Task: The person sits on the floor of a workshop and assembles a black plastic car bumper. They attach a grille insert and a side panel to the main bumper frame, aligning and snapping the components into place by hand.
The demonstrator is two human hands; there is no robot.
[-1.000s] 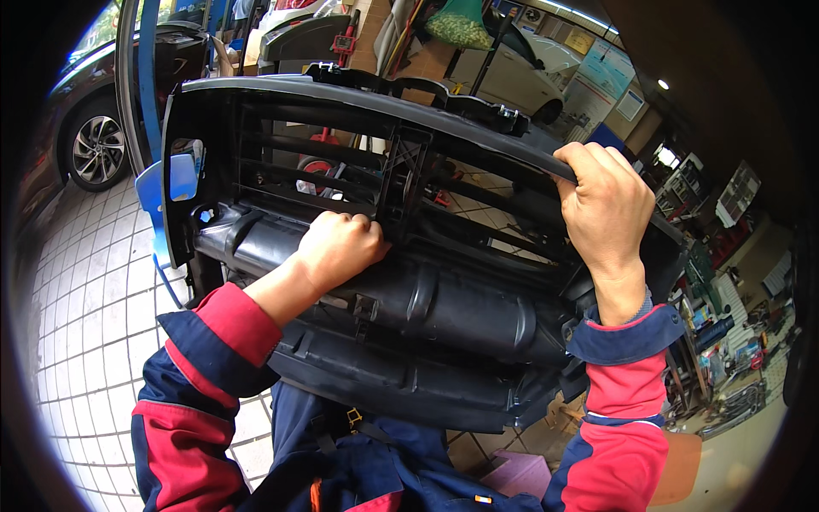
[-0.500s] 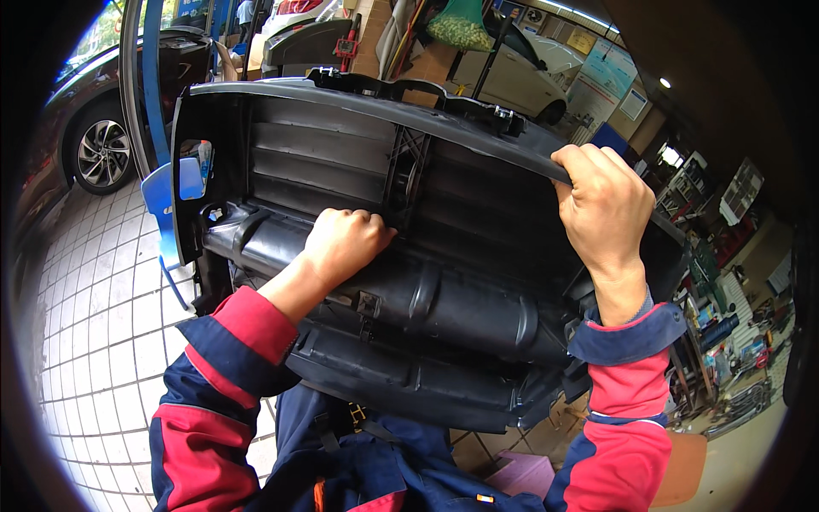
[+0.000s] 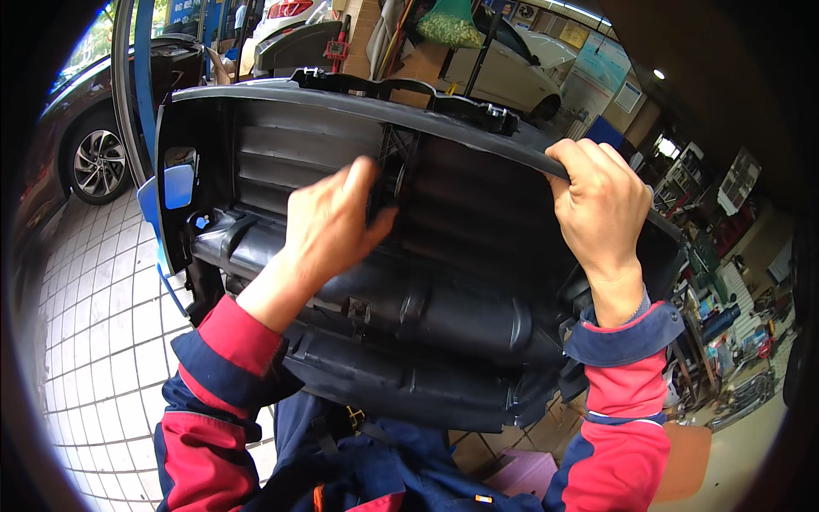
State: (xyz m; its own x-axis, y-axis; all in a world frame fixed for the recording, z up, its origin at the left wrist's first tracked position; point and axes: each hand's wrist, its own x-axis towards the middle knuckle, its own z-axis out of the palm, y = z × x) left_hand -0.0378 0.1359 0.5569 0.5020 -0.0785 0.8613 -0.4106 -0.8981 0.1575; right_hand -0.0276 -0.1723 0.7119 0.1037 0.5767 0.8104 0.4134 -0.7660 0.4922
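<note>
A large black plastic car air-shutter frame is tilted up in front of my body. Two banks of slats sit in its upper half, parted by an upright centre rib. Rounded ducts run across its lower half. At the upper right, my right hand is closed around the frame's top rim, fingers curled over the edge. My left hand hovers before the left slats beside the centre rib, thumb and fingers apart, holding nothing. Whether its fingertips touch the rib is hard to make out.
A dark car stands at the left beyond a blue post. A blue chair is just behind the frame's left end. Shelves and tools crowd the right side. A pink box lies below on the tiled floor.
My left hand has come up off the lower duct and its fingers have spread from a closed grip. The frame has shifted slightly left, while my right hand keeps its hold on the rim.
</note>
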